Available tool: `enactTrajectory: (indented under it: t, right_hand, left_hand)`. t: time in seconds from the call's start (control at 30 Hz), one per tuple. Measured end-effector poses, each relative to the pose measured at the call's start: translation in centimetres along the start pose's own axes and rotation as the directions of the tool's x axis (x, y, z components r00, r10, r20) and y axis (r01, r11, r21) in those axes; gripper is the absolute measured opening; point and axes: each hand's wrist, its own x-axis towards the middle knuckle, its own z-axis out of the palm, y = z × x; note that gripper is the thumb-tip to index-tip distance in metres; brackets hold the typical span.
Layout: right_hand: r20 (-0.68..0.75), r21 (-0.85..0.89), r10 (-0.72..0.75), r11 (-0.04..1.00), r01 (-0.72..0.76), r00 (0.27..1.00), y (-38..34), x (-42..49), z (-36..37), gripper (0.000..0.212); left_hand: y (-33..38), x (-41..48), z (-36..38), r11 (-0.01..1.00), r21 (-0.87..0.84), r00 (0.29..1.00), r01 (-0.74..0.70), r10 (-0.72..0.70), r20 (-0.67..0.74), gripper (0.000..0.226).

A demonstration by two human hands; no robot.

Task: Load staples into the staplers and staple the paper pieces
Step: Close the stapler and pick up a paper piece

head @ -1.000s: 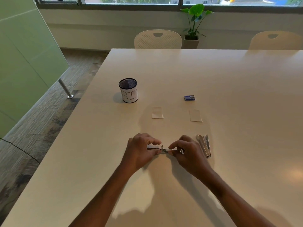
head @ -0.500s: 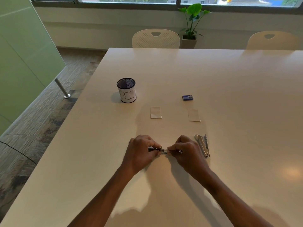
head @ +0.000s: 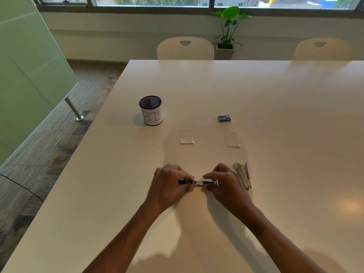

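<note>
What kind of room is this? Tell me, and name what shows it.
Probably an office meeting room. A large pale table fills the view, with matching perforated-back chairs pushed in along its far edge, a frosted green glass partition at the left, and a potted plant below a row of windows.

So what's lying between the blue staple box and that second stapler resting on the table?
One small white paper piece, seen in the head view; otherwise bare table.
</note>
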Motion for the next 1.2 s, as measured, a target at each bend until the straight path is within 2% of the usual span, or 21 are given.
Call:
enactTrajectory:
  t: [0.1,0.3,0.77,1.03,1.2]
  right_hand:
    - [-0.003,0.012,0.047,0.999,-0.047,0.999,0.6,-0.5,-0.2,0.041]
    - [-0.009,0.046,0.074,0.996,-0.074,0.997,0.9,-0.5,-0.5,0.026]
    - [-0.067,0.165,0.130,0.979,-0.118,0.989,1.0,-0.7,-0.7,0.026]
    - [-0.088,0.149,0.112,0.984,-0.098,0.990,1.1,-0.6,-1.0,0.026]
    - [-0.098,0.146,0.096,0.986,-0.081,0.991,1.0,-0.4,-1.3,0.026]
  left_hand:
    - [0.0,0.0,0.2,1.000,0.004,1.000,0.006,-0.006,-0.001,0.024]
    - [0.1,0.0,0.3,0.998,0.056,0.999,0.013,-0.011,-0.042,0.014]
    - [0.6,0.3,-0.9,0.998,0.043,0.993,-0.052,0.056,-0.104,0.017]
    - [0.7,0.0,-0.7,0.994,0.047,0.989,-0.094,0.099,-0.110,0.014]
    - [0.5,0.1,-0.6,0.989,0.059,0.985,-0.137,0.142,-0.098,0.022]
